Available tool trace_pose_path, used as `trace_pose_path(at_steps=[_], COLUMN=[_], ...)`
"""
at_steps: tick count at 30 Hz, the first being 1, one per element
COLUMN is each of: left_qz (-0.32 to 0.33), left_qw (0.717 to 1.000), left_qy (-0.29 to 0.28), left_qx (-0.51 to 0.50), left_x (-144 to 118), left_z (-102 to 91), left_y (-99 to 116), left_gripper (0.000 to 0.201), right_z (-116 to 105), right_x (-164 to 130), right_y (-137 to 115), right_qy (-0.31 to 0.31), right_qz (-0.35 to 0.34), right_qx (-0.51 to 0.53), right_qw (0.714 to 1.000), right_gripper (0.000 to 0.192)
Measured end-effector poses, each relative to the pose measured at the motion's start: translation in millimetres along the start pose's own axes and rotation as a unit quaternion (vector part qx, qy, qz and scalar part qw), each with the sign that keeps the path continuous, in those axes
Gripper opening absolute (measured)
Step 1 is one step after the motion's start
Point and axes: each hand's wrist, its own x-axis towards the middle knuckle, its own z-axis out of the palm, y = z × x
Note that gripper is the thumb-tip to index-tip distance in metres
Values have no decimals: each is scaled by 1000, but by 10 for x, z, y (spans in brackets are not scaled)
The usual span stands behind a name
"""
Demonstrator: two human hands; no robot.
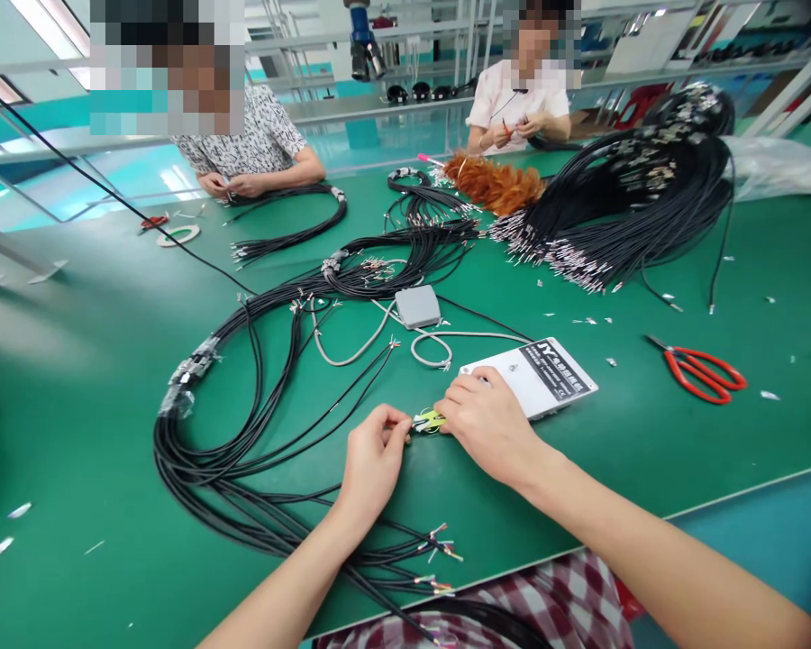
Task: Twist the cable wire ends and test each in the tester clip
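Left hand (371, 460): fingertips pinched on a cable end at the yellow-green connector (429, 420). Right hand (490, 419): fingers curled over the same connector from 3 o'clock, pressing it to the table; whether they grip it cannot be told. Connector: low centre of view, long axis roughly 9-to-3, tip detail too small to read. White device (547, 379): flat, labelled, touching the right hand at 1 o'clock. Black cable bundle (243, 433): loops at 9 o'clock, stripped ends at 6. Grey pedal (417, 306): 12 o'clock. Red scissors (706, 371): 3 o'clock, well apart. Green table (74, 361): matte, littered with wire scraps. Room: workshop, two seated people opposite, shelving behind.
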Motion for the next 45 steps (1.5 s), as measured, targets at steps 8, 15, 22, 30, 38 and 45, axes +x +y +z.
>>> trace_pose_path(at_steps=[8,15,22,30,38,45], left_qz=[3,11,27,45,174,208], left_qw=[1000,1000,1000,998,965,918], left_qy=[-5,-2,5,25,118,147], left_qx=[5,2,16,27,155,303], left_x=[13,6,1,-76,513,1057], left_z=[10,-3,-30,-230,-545,-601], left_y=[-26,-17,-17,-74,138,-18], left_gripper=[17,16,15,19,19,15], right_z=[-75,-124,123,127,269,345], right_x=[-47,-745,-998,-984,-1123,-1112], right_y=[-23,136,-2,-32,-360,-345], right_qy=[17,253,238,285,219,228], right_qz=[11,130,139,139,141,167], right_qx=[26,76,38,50,186,223], right_qw=[999,956,960,947,947,933], right_gripper=[11,11,11,11,15,18])
